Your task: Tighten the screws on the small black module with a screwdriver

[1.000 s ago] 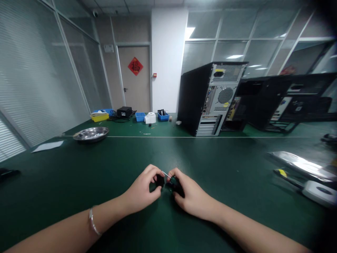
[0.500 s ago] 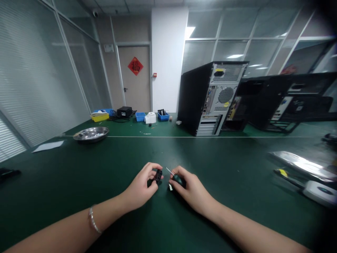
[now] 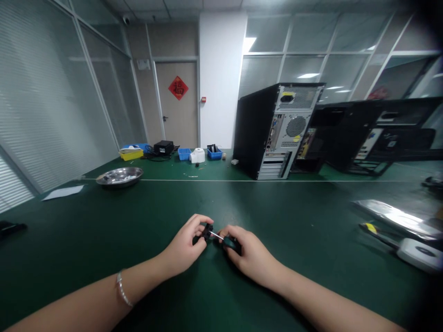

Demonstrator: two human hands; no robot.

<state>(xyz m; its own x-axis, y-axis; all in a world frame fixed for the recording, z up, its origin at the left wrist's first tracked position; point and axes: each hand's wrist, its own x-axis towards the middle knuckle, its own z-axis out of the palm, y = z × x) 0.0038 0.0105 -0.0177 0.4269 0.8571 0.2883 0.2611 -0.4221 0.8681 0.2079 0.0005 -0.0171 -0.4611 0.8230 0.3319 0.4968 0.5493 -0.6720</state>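
Note:
My left hand [image 3: 186, 242] is closed around a small black plastic part [image 3: 207, 231], gripping it between thumb and fingers just above the green table. My right hand [image 3: 247, 251] holds a screwdriver [image 3: 231, 243] with a dark green handle and a thin metal shaft. The shaft points left, and its tip meets the face of the black part, though I cannot tell whether it sits in a screw. Part of the handle is hidden in my right palm.
A metal dish [image 3: 119, 177] with small pieces stands on the left, beside a paper sheet [image 3: 62, 192]. Blue bins [image 3: 184, 155] and a white device [image 3: 197, 156] line the back. A computer tower [image 3: 258, 133] stands back right; a white gadget with a cable [image 3: 420, 252] lies right.
My right hand has turned slightly and brought the screwdriver tip from beside the black part onto it. A small pale piece under my right fingers no longer shows. My left hand is nearly still.

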